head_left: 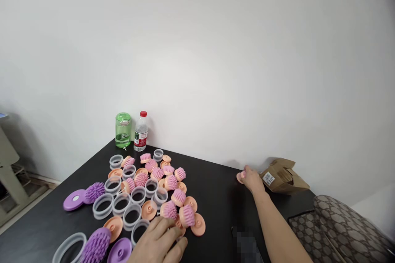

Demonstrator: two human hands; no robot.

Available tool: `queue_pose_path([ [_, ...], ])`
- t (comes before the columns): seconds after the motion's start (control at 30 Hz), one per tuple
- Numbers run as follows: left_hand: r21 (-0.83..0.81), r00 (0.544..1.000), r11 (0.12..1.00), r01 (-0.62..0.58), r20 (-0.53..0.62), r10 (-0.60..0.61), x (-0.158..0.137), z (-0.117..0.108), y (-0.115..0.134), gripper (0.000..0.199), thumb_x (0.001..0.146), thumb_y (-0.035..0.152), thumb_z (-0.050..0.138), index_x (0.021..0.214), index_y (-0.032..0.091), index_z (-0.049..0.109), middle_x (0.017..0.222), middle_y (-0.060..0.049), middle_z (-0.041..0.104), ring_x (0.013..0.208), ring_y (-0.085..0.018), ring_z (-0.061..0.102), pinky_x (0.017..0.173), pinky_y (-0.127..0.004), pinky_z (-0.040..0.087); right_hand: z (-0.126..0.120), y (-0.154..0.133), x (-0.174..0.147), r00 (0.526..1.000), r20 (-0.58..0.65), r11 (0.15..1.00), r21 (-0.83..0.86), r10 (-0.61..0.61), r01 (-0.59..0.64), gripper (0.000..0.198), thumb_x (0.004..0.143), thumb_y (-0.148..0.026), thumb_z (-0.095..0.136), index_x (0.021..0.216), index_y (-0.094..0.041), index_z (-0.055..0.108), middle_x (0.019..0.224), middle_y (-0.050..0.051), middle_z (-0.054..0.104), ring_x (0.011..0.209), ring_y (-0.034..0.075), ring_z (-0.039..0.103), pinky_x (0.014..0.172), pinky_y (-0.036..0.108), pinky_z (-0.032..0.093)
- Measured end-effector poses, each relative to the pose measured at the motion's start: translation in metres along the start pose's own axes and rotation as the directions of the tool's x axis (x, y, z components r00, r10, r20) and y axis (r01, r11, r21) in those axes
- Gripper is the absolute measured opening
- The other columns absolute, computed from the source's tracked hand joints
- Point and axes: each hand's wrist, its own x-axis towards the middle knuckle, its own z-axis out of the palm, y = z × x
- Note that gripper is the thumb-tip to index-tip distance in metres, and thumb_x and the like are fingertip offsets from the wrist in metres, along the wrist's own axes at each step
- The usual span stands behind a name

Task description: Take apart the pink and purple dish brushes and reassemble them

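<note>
**Left hand (159,241) closest, right hand (251,180) far out across the flat black tabletop (216,191)**

With fingers spread and slightly bent, my left hand reaches low; whether it grips anything, I cannot tell; just beyond its fingers sit round peach heads with pink bristles (168,210) and flat round peach discs (198,225); to its left are translucent whitish plastic rings (103,215) and an oval purple bristled head (96,244); my right hand bends its fingers onto a lone pink-and-peach bristled piece (240,178), touching it, grip unclear to me; just right of it rests a crumpled brown paper bag (285,177).
</note>
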Motion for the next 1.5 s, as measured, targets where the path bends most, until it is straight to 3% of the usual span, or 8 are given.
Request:
queue_pose_path([
  [0.17, -0.072, 0.995, 0.996, 0.060, 0.080, -0.054, -0.004, -0.002, 0.006, 0.026, 0.085, 0.011, 0.059, 0.110, 0.016, 0.061, 0.100, -0.009, 0.072, 0.088, -0.025, 0.063, 0.077, -0.039, 0.055, -0.029, -0.037, -0.046, 0.989, 0.133, 0.985, 0.166, -0.059, 0.037, 0.023, 0.087, -0.028, 0.069, 0.102, -0.011, 0.066, 0.100, 0.012, 0.069, 0.092, 0.024, 0.068, 0.082, 0.037, 0.053],
  [0.33, -0.131, 0.976, 0.974, 0.185, 0.145, -0.165, -0.011, -0.013, 0.011, 0.052, 0.088, 0.011, 0.062, 0.137, 0.019, 0.048, 0.127, -0.013, 0.064, 0.116, -0.029, 0.058, 0.099, -0.045, 0.051, -0.059, -0.097, -0.144, 0.964, 0.085, 0.882, 0.432, -0.250, 0.191, 0.029, 0.084, -0.043, 0.066, 0.105, -0.022, 0.062, 0.095, 0.001, 0.071, 0.085, 0.019, 0.067, 0.076, 0.027, 0.051],
  [0.43, -0.155, 0.968, 0.956, 0.250, 0.031, -0.248, -0.015, -0.013, 0.008, 0.064, 0.091, 0.035, 0.065, 0.146, 0.018, 0.038, 0.137, -0.018, 0.054, 0.127, -0.033, 0.051, 0.102, -0.049, 0.049, -0.061, -0.140, -0.203, 0.926, -0.029, 0.616, 0.739, -0.377, 0.274, 0.025, 0.077, -0.034, 0.070, 0.098, -0.022, 0.063, 0.087, -0.001, 0.070, 0.075, 0.017, 0.065, 0.067, 0.025, 0.050],
  [0.53, -0.210, 0.953, 0.933, 0.293, -0.020, -0.304, -0.017, -0.010, 0.001, 0.059, 0.092, 0.042, 0.064, 0.141, 0.019, 0.041, 0.131, -0.017, 0.057, 0.121, -0.032, 0.055, 0.098, -0.047, 0.052, -0.050, -0.177, -0.237, 0.893, -0.201, 0.402, 0.838, -0.402, 0.370, 0.029, 0.073, -0.030, 0.074, 0.100, -0.023, 0.064, 0.094, 0.001, 0.071, 0.080, 0.019, 0.066, 0.072, 0.028, 0.052],
  [0.83, -0.220, 0.925, 0.908, 0.356, -0.053, -0.376, -0.019, -0.003, -0.012, 0.022, 0.095, 0.022, 0.056, 0.116, 0.020, 0.052, 0.107, -0.010, 0.064, 0.100, -0.025, 0.064, 0.084, -0.039, 0.057, -0.022, -0.192, -0.248, 0.862, -0.337, 0.293, 0.840, -0.379, 0.457, 0.042, 0.089, -0.059, 0.056, 0.109, -0.022, 0.062, 0.101, 0.006, 0.072, 0.088, 0.023, 0.068, 0.082, 0.035, 0.054],
  [1.1, -0.248, 0.935, 0.904, 0.348, 0.016, -0.355, -0.026, 0.004, -0.010, 0.025, 0.094, 0.032, 0.063, 0.114, 0.020, 0.053, 0.105, -0.009, 0.064, 0.097, -0.024, 0.064, 0.082, -0.038, 0.056, -0.019, -0.175, -0.252, 0.840, -0.352, 0.320, 0.807, -0.412, 0.495, 0.042, 0.090, -0.062, 0.055, 0.099, -0.023, 0.063, 0.087, 0.005, 0.072, 0.079, 0.022, 0.067, 0.073, 0.034, 0.056],
  [1.37, -0.291, 0.912, 0.869, 0.400, 0.027, -0.410, -0.029, 0.002, -0.014, 0.031, 0.089, 0.041, 0.067, 0.112, 0.023, 0.057, 0.101, -0.007, 0.068, 0.094, -0.026, 0.067, 0.079, -0.038, 0.059, -0.026, -0.173, -0.255, 0.727, -0.452, 0.244, 0.737, -0.516, 0.631, 0.048, 0.088, -0.045, 0.067, 0.130, -0.027, 0.054, 0.120, 0.009, 0.066, 0.113, 0.028, 0.063, 0.096, 0.043, 0.053],
  [1.5, -0.279, 0.924, 0.885, 0.373, 0.022, -0.383, -0.028, 0.002, -0.013, 0.028, 0.091, 0.036, 0.065, 0.114, 0.023, 0.056, 0.106, -0.008, 0.067, 0.097, -0.026, 0.066, 0.082, -0.039, 0.058, -0.023, -0.175, -0.255, 0.775, -0.442, 0.310, 0.737, -0.451, 0.601, 0.076, 0.081, -0.068, 0.064, 0.140, -0.024, 0.045, 0.126, 0.013, 0.062, 0.117, 0.032, 0.060, 0.100, 0.048, 0.050],
])
